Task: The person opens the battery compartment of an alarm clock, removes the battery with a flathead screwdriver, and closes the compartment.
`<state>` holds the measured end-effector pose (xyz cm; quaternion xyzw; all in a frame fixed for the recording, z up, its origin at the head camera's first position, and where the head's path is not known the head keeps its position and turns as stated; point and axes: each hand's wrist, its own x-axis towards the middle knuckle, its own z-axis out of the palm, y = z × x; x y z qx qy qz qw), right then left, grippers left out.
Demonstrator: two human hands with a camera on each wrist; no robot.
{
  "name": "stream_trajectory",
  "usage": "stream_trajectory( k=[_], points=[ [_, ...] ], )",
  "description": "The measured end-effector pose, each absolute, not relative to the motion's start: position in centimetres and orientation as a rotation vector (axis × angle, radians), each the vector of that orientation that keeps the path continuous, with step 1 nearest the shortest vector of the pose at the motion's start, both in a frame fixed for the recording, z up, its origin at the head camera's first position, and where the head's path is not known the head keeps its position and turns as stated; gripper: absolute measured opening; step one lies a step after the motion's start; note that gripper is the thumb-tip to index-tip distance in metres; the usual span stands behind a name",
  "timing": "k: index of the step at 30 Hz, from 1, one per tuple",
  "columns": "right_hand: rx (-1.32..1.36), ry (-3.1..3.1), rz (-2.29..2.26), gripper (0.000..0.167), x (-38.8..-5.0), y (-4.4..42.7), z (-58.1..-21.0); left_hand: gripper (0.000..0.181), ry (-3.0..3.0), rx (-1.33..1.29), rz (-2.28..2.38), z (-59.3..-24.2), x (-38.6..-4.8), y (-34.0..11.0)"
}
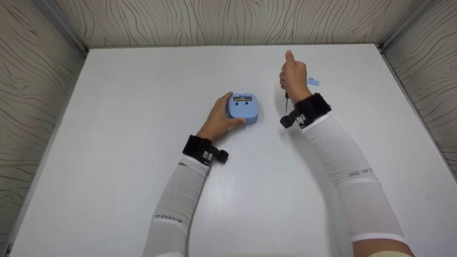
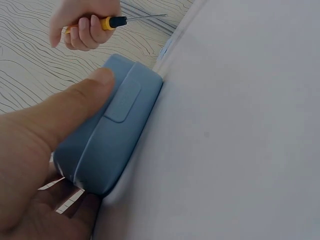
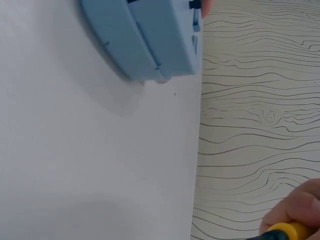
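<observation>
A small light-blue device [image 1: 242,110] with rounded corners lies on the white table, its open battery compartment [image 1: 242,99] showing a battery inside. My left hand [image 1: 221,116] grips it from the left side, thumb on the near edge; in the left wrist view the thumb presses the blue casing [image 2: 122,110]. To the right, my right hand [image 1: 294,76] is raised and holds a screwdriver [image 1: 286,101] by its yellow and black handle. Its metal shaft [image 2: 145,18] sticks out of the fist, apart from the device. The right wrist view shows the handle [image 3: 290,231] at its lower corner.
A small light-blue cover [image 1: 313,82] lies on the table just right of my right hand. Wood-grain panels [image 1: 228,23] stand along the back and both sides of the white table [image 1: 142,107].
</observation>
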<state>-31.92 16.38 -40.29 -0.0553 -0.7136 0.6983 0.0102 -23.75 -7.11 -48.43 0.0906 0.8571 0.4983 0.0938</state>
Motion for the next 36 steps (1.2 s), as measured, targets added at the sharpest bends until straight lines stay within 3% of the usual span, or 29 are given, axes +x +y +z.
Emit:
stream_trajectory(
  k=[6,18,36],
  points=[
    [-0.009,-1.969,2.405,0.062,-31.4,15.3,-39.8,0.106,2.53,0.253,1.487,-48.4,-23.8,-7.1],
    [0.296,-1.694,2.407,0.059,-30.5,13.3,-39.3,0.105,2.544,0.254,1.481,-48.4,-23.8,-6.9],
    [0.443,-1.434,2.44,0.057,-30.6,11.1,-39.8,0.103,2.533,0.268,1.525,-48.6,-23.9,-7.0]
  ],
)
